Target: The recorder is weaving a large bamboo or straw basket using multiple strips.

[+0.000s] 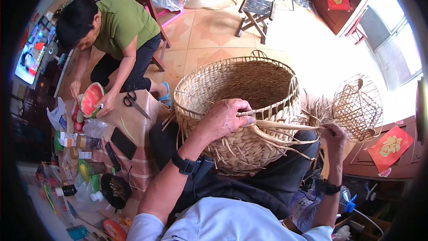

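left hand (225,118) steadies basket (240,89); right hand (334,136) pulls strand (290,126).

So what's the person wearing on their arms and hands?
Bare hands, no gloves. The left hand has a black watch on its wrist. The right hand has a black band on its wrist. Pale blue short sleeves end above the elbows, forearms uncovered.

lit screen (30,60) far left; red signs (390,147) right

I'm seeing my left hand (225,118) hiding part of the woven basket (238,107) rim, its base disappearing behind my lap
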Demonstrator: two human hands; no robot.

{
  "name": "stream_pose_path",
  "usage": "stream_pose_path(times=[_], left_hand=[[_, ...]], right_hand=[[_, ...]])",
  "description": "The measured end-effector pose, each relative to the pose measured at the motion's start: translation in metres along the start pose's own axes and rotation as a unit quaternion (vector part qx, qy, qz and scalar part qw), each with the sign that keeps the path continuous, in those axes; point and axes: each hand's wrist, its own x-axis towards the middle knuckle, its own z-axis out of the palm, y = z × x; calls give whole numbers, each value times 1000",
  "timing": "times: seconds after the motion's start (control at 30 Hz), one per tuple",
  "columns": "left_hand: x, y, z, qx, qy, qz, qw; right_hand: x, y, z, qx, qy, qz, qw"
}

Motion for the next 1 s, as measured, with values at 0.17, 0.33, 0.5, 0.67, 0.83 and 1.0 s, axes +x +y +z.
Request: stream_pose_path(times=[0.17, 0.33, 0.5, 0.67, 0.83, 1.0], left_hand=[[3, 2, 1, -12, 11, -10, 1000], [10, -5, -5, -137, -82, -38, 986], [19, 3, -11, -172, -97, -95, 976], [24, 3, 8, -97, -73, -11, 993], [23, 10, 5, -48, -61, -31, 997], [23, 3, 3, -58, -61, -19, 996]], right_hand=[[-12, -18, 8, -183, 63, -170, 966], [-51, -121, 24, -196, 90, -291, 932], [-64, -160, 2, -125, 118, -344, 923], [-69, -143, 87, -148, -142, -278, 938], [-57, -125, 131, -220, -100, -308, 920], [-59, -136, 130, -224, -131, -279, 925]])
